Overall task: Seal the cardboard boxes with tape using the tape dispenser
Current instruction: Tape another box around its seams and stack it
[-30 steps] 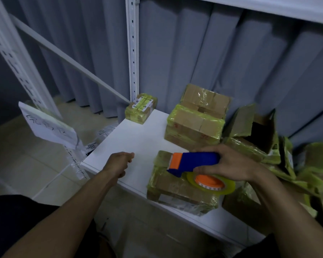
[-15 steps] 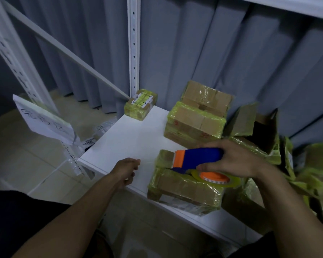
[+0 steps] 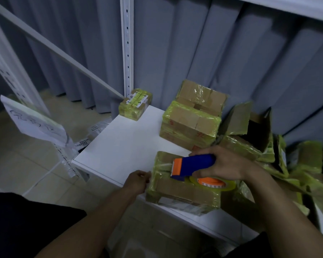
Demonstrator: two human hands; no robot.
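My right hand [image 3: 226,164] grips the tape dispenser [image 3: 194,163], which lies left-right atop the near box [image 3: 183,191], orange head pointing left. My left hand [image 3: 137,180] has moved against the box's edge; its grip is unclear.

right hand [image 3: 226,164] grips tape dispenser [image 3: 192,165] on box [image 3: 183,185]; left hand [image 3: 137,180] touches its side.

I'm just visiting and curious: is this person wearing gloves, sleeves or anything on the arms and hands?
No. The left hand and right hand are bare, with no gloves, rings or watch showing. Both forearms are uncovered; only dark clothing shows at the bottom edge.
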